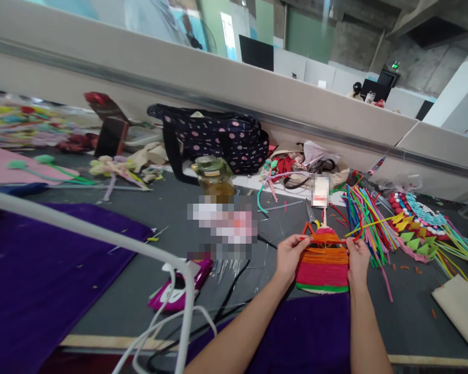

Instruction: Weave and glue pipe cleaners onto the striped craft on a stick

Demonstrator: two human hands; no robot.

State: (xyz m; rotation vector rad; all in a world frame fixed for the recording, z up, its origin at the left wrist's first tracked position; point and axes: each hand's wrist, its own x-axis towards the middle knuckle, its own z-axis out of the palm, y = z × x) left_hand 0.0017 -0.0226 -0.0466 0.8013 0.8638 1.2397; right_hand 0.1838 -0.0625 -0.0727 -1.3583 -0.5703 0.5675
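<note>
The grip of the left hand is a pinch of thumb and fingers on the left end of an orange strip that runs across the top of a small woven piece; the grip of the right hand pinches the same strip at the right edge. The woven piece hangs between the two hands, just above the gray worktop, banded orange at the top, then red and pink, with a green line along the bottom. Both forearms reach up from the lower edge of the view, over a purple cloth that covers the near part of the worktop.

Just behind the woven piece lie scissors with orange handles. To the right, a loose bundle of coloured strips fans out, and beyond it sits a flat craft piece with red, white, yellow and green parts. A cream pad lies at the far right. Left of the hands a magenta and white iron rests near a white cable and a white tube. Farther back stand a jar with a green lid and a dark polka-dot bag against the low wall.
</note>
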